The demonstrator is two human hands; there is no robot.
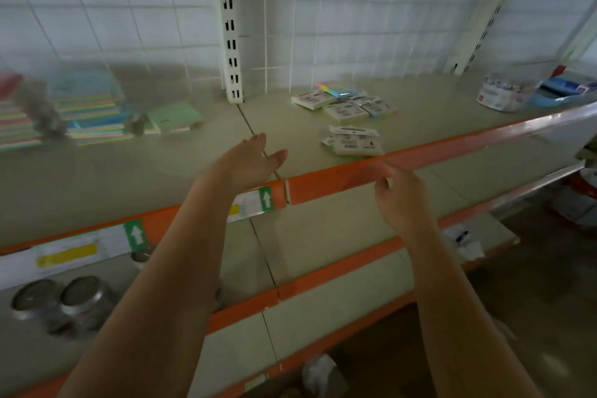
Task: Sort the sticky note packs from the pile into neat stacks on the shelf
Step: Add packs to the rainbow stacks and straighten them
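The left hand [248, 161] is held flat with its fingers straight and nothing in it, reaching over the orange front rail [339, 178] of the beige metal shelf [193, 168]. The right hand [400, 194] is raised just in front of the same rail, its fingers loosely curled and grasping nothing. Beyond the rail, close behind it, a small loose pile of white-labelled sticky note packs [353, 140] is seen lying on the shelf. Further back from the rail, a second scattered group of packs [347, 103] is spread flat, with a rainbow-edged pack [332, 89] at its rear. Far left along the rail, blurred stacks of pastel sticky notes [93, 116] are set on the shelf, a green pack [174, 118] beside them. Below the rail, two round silver-lidded tins [61, 300] are visible on the lower shelf.
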